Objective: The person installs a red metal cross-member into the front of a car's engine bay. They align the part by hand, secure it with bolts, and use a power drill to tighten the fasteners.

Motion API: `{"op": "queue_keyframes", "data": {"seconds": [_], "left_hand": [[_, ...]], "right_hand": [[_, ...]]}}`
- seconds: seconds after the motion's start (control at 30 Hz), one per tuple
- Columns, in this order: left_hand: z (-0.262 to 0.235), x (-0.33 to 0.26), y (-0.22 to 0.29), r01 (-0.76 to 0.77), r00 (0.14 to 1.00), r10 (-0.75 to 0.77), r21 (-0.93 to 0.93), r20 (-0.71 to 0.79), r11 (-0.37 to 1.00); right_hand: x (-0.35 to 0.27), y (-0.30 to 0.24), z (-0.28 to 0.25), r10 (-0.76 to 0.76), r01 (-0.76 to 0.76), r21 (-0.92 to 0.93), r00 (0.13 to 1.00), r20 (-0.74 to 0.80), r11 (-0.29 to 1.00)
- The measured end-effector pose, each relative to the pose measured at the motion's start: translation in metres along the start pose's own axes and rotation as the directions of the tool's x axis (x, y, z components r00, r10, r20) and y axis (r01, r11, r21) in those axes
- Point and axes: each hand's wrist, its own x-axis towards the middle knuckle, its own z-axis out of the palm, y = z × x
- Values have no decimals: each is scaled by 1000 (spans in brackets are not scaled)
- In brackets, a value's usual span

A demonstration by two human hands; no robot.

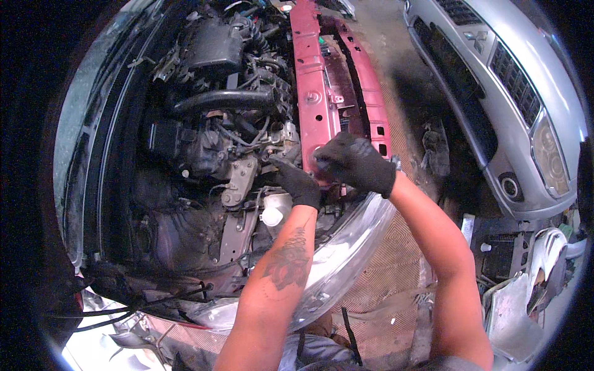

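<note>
Dirty concrete floor (396,68) carries patterned mat (387,278); black rag (435,148) and white car parts (526,278) lie there.

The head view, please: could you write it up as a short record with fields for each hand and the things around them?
setting: open engine bay of a car with its front stripped
left hand: black glove, reaching down into the bay beside the red radiator support
right hand: black glove, closed in a fist at the lower end of that support; anything held is hidden
below the forearms: clear headlight lens
near left hand: white reservoir cap
right side: silver car parked close
</note>
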Motion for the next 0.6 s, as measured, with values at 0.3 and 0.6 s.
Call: {"op": "queue_keyframes", "data": {"seconds": [0.3,0.6], "left_hand": [[18,-27,46,158,979,-178,-185,-96,970],[10,-18,23,-195,973,216,217,-80,956]], "right_hand": [[-58,42,-11,429,-436,110,900,81,893],[-37,23,-2,172,-124,-254,969,176,959]]}}
